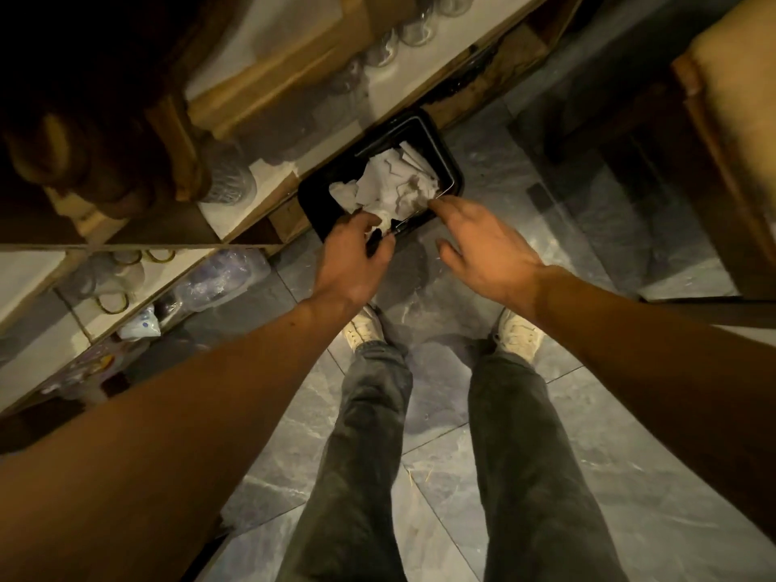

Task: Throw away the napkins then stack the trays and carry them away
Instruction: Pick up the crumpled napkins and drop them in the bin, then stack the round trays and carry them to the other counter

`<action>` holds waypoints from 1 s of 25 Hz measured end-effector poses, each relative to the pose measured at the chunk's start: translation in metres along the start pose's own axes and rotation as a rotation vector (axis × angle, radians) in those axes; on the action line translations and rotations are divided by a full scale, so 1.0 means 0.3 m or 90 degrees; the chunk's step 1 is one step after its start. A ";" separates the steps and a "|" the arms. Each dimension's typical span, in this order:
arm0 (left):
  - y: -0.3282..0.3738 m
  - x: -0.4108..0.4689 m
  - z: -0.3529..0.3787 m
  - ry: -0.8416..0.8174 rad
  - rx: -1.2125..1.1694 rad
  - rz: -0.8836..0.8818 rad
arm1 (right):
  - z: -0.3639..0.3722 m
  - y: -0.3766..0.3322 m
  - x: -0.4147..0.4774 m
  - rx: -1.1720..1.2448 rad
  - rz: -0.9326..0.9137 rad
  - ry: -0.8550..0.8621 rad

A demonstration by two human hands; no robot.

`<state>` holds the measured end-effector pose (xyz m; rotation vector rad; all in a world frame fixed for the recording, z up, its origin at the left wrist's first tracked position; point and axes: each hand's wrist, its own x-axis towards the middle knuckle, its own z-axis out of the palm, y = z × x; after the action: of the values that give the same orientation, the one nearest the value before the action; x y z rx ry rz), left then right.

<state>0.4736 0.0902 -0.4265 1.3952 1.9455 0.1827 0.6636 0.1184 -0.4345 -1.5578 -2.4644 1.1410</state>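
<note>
Napkins (388,189) fill the bin (451,161); left hand (352,256) pinches one, right hand (483,241) spread.

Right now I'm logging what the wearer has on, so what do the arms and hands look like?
Both arms are bare from the frame edge down to the wrists, with no sleeves in view. The left hand and right hand wear no gloves, and I see no watch, bracelet or rings, though the dim light could hide small ones.

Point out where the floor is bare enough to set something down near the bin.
Bare grey tile floor lies to the right of the black bin, up to the dark furniture at far right. Also behind the shoes. Crowded: the bin's left side butts against the shelving packed with glassware, and both hands hover over its near edge.
</note>
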 end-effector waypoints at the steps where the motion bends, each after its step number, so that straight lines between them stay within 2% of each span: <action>1: 0.021 -0.035 -0.019 0.000 0.016 0.011 | -0.029 -0.020 -0.028 -0.003 -0.013 -0.002; 9: 0.232 -0.402 -0.221 0.017 0.051 0.079 | -0.330 -0.222 -0.297 -0.053 -0.081 0.014; 15: 0.361 -0.768 -0.366 0.094 0.029 0.041 | -0.501 -0.425 -0.514 -0.063 -0.138 0.015; 20: 0.373 -1.021 -0.467 0.142 0.028 0.029 | -0.570 -0.637 -0.670 -0.090 -0.181 0.032; 25: 0.309 -1.157 -0.682 0.233 0.028 0.076 | -0.626 -0.857 -0.715 -0.145 -0.248 0.090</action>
<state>0.4696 -0.1162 -0.0683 1.5959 2.1695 0.4835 0.6413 -0.0054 -0.0716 -1.0736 -2.7068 0.6882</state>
